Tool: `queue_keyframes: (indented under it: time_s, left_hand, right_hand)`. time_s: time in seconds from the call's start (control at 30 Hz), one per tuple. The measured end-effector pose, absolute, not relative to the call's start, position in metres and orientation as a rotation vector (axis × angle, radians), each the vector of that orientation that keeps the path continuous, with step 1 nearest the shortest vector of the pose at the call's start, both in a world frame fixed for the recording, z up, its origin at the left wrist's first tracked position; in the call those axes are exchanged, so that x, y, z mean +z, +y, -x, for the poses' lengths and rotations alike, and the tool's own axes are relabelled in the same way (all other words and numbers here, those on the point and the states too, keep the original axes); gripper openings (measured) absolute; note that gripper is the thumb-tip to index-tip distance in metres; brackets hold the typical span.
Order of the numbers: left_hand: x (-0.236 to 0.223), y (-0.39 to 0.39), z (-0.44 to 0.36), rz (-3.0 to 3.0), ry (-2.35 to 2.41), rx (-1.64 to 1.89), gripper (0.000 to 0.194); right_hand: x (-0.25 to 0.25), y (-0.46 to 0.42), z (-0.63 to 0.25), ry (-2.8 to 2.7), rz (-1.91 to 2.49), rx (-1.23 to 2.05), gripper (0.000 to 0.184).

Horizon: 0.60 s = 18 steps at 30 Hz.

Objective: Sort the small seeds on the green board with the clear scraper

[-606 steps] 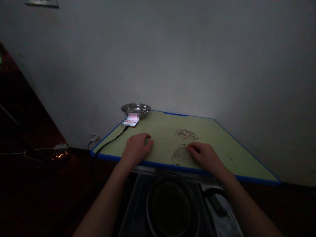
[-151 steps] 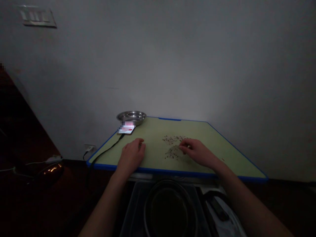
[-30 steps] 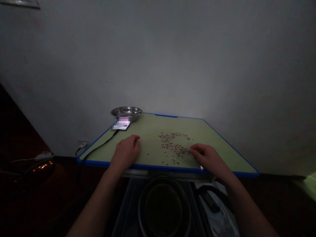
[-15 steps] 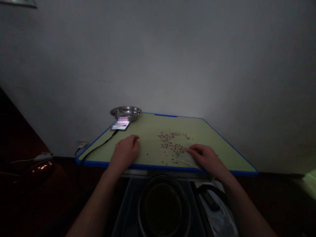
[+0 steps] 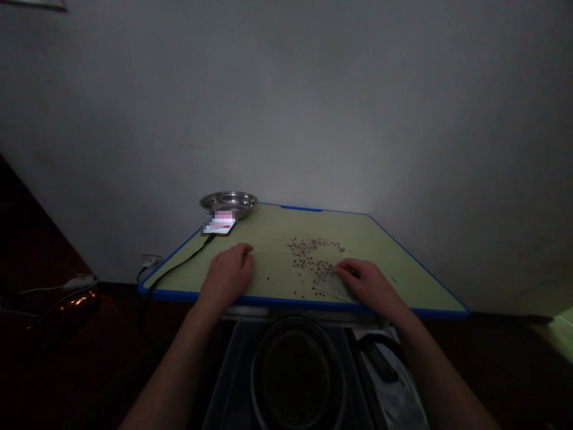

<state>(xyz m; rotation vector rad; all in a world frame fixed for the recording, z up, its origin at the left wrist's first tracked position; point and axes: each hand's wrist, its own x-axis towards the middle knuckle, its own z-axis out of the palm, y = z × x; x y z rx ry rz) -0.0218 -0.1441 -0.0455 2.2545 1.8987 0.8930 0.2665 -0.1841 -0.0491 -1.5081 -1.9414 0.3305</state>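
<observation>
My right hand is closed, thumb and fingertips pinching the upper edge of a small, pale see-through pouch. The pouch lies nearly flat on the green tabletop, close to its front edge. Small dark beans or seeds are scattered just left of and beyond it; their exact kind is too small to make out. Over on the left, my left hand rests on the tabletop, loosely curved, with thumb and forefinger apart. Nothing shows in it, though its palm is hidden.
The green table has a blue rim and stands against a grey wall. At its far left are a steel basin and a lit phone on a black cable. Below the front edge sits a dark round lidded vessel.
My right hand has shifted slightly left with the pouch, whose tip now reaches further into the beans or seeds. My left hand stays in place.
</observation>
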Motion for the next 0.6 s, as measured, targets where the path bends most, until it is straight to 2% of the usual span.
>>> queue_keyframes:
  time_s: [0.6]
  left_hand:
    - [-0.045,-0.144,0.021,-2.26,1.905,0.884,0.034]
  right_hand:
    - [-0.047,-0.197,-0.277,-1.969,1.456,0.43,0.024]
